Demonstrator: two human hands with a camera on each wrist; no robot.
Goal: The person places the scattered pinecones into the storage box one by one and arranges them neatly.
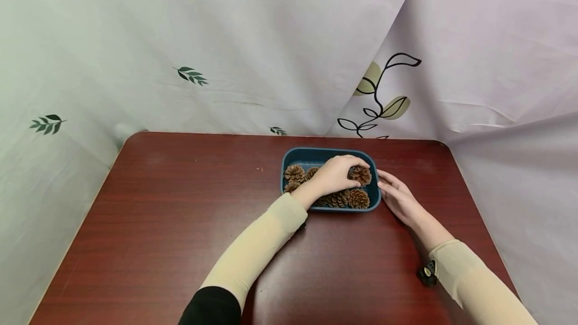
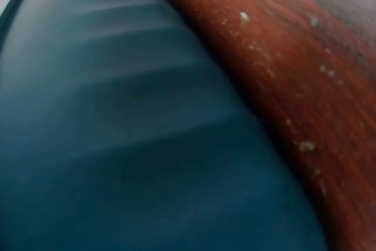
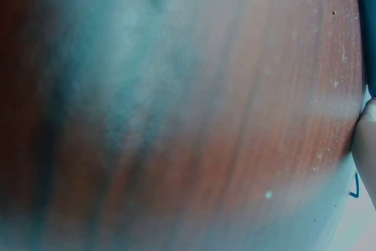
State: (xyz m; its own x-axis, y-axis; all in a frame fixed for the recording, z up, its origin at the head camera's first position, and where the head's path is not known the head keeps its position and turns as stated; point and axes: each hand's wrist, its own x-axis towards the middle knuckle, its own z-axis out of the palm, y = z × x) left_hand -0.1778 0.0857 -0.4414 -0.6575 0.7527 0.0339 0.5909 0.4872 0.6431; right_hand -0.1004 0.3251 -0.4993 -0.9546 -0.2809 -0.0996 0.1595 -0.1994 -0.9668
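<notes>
Reaching into a dark blue plastic bin (image 1: pixel 331 150), my left hand (image 1: pixel 335 174) pinches a brown pine cone (image 1: pixel 360 175) between thumb and fingers at the bin's right end. More pine cones lie inside, some at the left (image 1: pixel 295 173) and others along the near side (image 1: pixel 358 198); the left hand and wrist hide part of them. My right hand (image 1: pixel 399 197) rests its extended fingers against the bin's right outer wall. Its fingertip (image 3: pixel 366 139) shows beside the bin at the right edge of the right wrist view. Ribbed bin wall (image 2: pixel 129 110) fills much of the left wrist view.
The bin stands on a reddish-brown wooden table (image 1: pixel 180 204), close to its far edge. Behind the table hangs a pale curtain (image 1: pixel 248 39) with leaf prints, which also runs down both sides. A small black device (image 1: pixel 427 273) sits at my right wrist.
</notes>
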